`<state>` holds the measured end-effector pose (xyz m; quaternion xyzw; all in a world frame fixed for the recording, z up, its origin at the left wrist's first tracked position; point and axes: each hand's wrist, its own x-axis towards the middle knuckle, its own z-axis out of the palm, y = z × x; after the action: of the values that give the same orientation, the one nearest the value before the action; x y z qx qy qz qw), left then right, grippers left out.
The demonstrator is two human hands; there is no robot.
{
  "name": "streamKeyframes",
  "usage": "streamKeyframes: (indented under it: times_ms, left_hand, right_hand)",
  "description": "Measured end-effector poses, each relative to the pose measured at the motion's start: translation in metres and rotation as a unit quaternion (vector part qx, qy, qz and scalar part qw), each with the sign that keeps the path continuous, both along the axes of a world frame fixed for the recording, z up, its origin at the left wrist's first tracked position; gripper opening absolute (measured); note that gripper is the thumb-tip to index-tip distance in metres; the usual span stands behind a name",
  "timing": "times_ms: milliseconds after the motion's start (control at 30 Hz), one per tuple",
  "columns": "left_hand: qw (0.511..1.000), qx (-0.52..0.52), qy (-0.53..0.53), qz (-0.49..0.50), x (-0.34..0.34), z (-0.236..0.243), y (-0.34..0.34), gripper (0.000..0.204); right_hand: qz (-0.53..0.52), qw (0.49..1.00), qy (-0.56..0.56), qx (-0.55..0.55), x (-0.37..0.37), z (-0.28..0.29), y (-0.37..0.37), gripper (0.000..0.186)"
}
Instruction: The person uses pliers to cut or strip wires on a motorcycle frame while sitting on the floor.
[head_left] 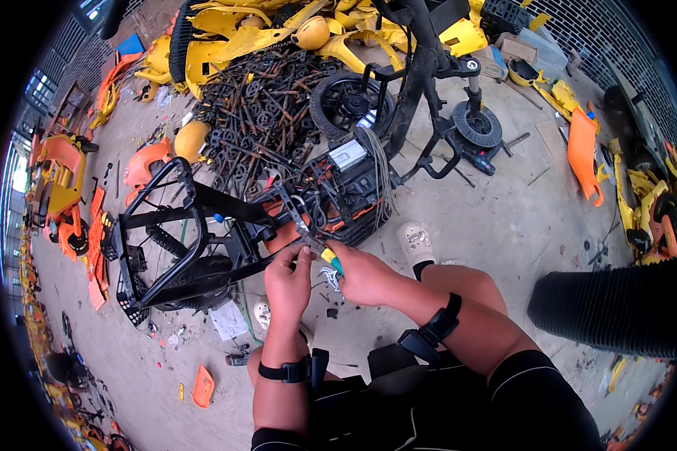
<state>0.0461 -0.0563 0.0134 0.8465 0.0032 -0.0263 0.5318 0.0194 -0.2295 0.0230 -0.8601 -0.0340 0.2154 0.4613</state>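
A disassembled scooter with a black tubular frame (pixel 237 210) lies in front of me. My right hand (pixel 362 275) is closed around a hand tool with a yellow-and-green handle (pixel 331 259). The tool points toward the scooter's middle; its exact kind is hard to make out. Just left of it, my left hand (pixel 288 279) has its thumb and fingers pinched together at the frame's near edge. Whatever they pinch is hidden or too small to name. Beyond both hands sits an orange-and-black body section (pixel 361 218) with grey cables (pixel 380 169) and a silver box (pixel 348 155) on top.
Behind the scooter rises a heap of rusty metal parts (pixel 256 113), with yellow plastic panels (pixel 233 45) farther back. A wheel (pixel 477 126) stands at the right. An orange panel (pixel 581 154) and a black ribbed tube (pixel 609 308) lie farther right. Small debris litters the concrete floor.
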Motion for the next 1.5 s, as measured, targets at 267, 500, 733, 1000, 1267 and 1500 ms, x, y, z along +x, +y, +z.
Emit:
streamKeyframes:
  times_ms: [267, 500, 733, 1000, 1267, 1500]
  left_hand:
    - [0.999, -0.002, 0.02, 0.025, 0.006, 0.004, 0.019, 0.021]
    - [0.999, -0.003, 0.027, 0.025, 0.016, -0.002, 0.035, 0.02]
    - [0.997, -0.058, 0.039, 0.016, 0.029, -0.002, 0.045, 0.021]
    - [0.991, -0.118, 0.047, 0.038, 0.027, -0.001, 0.049, 0.024]
    - [0.999, -0.006, 0.012, 0.038, 0.009, -0.002, 0.067, 0.018]
    - [0.998, 0.013, 0.049, 0.042, -0.018, -0.001, 0.09, 0.017]
  right_hand:
    - [0.016, 1.0, -0.011, 0.02, 0.011, -0.005, 0.019, 0.07]
    - [0.027, 0.994, -0.075, 0.075, 0.026, -0.028, 0.034, 0.067]
    - [0.028, 0.987, 0.036, 0.152, 0.045, -0.022, 0.037, 0.072]
    - [0.013, 0.994, -0.033, 0.106, 0.049, -0.019, 0.046, 0.073]
    - [0.036, 0.996, -0.032, 0.08, 0.029, -0.019, 0.057, 0.072]
    - [0.038, 0.998, 0.023, 0.046, 0.002, -0.014, 0.08, 0.065]
